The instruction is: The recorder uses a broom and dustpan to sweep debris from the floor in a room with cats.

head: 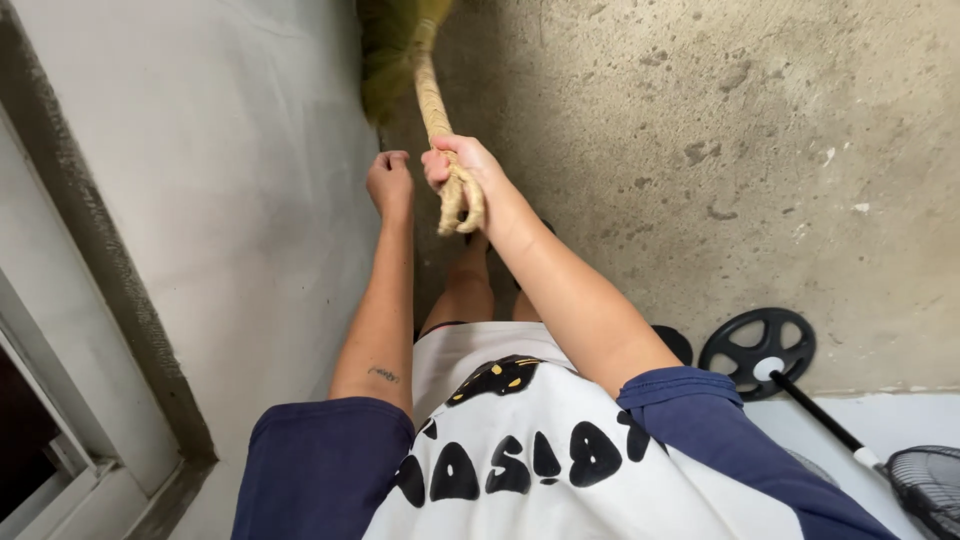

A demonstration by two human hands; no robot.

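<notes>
Left hand [389, 184], upper centre-left: fingers curled into a loose fist, holding nothing, just beside the broom handle [440, 130] and close to the white wall [230, 180]. Right hand [462, 168], centre: fingers closed tight round the handle's braided lower end. Handle's long axis runs near vertical in frame, bristles [390, 45] pointing to the top edge over the concrete floor [700, 150]; fan base [757, 350] lower right.
</notes>
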